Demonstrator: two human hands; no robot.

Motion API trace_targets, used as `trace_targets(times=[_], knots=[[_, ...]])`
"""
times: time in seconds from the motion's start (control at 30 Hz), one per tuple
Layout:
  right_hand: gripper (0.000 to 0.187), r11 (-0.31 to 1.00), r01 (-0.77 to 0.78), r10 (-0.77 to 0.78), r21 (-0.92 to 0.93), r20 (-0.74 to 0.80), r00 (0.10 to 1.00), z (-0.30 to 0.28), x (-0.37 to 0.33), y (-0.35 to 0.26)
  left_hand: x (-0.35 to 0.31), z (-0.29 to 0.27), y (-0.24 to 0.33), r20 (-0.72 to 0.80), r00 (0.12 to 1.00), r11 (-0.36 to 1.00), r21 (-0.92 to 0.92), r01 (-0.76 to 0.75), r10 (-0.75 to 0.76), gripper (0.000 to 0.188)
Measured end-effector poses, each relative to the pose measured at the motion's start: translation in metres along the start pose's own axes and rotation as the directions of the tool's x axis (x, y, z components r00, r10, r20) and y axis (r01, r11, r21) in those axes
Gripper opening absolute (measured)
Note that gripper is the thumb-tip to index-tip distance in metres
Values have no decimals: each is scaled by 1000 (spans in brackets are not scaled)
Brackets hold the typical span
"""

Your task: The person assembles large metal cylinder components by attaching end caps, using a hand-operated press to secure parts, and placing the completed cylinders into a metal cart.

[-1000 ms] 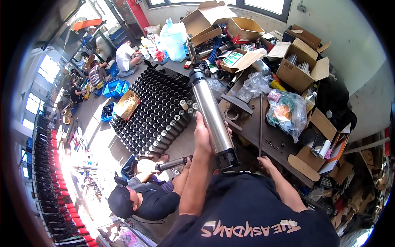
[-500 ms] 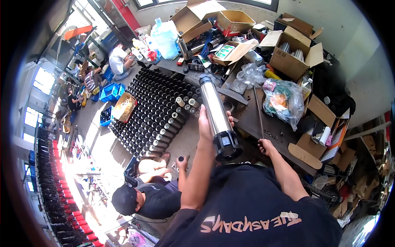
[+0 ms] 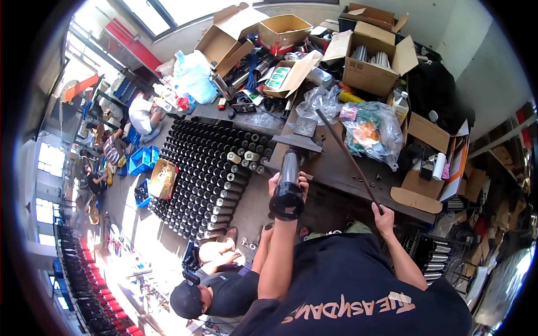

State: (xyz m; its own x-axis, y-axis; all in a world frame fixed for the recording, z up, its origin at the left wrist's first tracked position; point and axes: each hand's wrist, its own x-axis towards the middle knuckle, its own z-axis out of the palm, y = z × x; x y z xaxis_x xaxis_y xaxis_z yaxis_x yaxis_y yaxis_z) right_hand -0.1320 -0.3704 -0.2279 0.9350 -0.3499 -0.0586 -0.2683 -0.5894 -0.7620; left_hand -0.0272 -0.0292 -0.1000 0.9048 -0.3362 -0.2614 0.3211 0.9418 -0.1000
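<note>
Workbench (image 3: 330, 159) first, upper right; block of black-capped cylinders (image 3: 196, 179) on floor left of workbench; big open carton (image 3: 367, 79) on workbench's far side, shiny metal pieces (image 3: 381, 59) standing inside; smaller open box (image 3: 305, 67) toward workbench's far left, green-and-white packet (image 3: 277, 77) in it; clear bag (image 3: 358, 148) mid-workbench, green and orange stuff inside, can't tell what; metal tube (image 3: 290, 171) at workbench's left edge, now foreshortened, far end brought up to workbench's steel plate (image 3: 296, 144); half a second ago more of its side showed; suggests tube is being lined up with workbench, contact unclear; rod (image 3: 347, 153) now swung slantwise over workbench; left hand (image 3: 303, 183) wrapped around tube beside workbench; right hand (image 3: 384, 219) closed around rod's near end, by workbench's near edge.
</note>
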Motion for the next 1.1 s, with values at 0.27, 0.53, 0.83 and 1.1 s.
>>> trace_targets(times=[0.27, 0.53, 0.83, 1.1], knots=[[53, 996, 66, -62, -53, 75, 995, -21, -2, 0, 10, -3, -47, -43, 998, 997, -63, -44, 42, 51], [56, 986, -42, 66, -159, 149, 987, -6, -11, 19, 1, -15, -21, -107, 994, 953, 298, 54, -23, 69], [58, 989, -28, 54, -143, 183, 982, 0, 4, 7, -3, -9, -20, -64, 992, 961, 263, -88, 109, 66], [58, 993, 2, 16, -114, 164, 986, -7, 7, 13, 2, -1, -25, -149, 985, 976, 211, -52, 85, 59]])
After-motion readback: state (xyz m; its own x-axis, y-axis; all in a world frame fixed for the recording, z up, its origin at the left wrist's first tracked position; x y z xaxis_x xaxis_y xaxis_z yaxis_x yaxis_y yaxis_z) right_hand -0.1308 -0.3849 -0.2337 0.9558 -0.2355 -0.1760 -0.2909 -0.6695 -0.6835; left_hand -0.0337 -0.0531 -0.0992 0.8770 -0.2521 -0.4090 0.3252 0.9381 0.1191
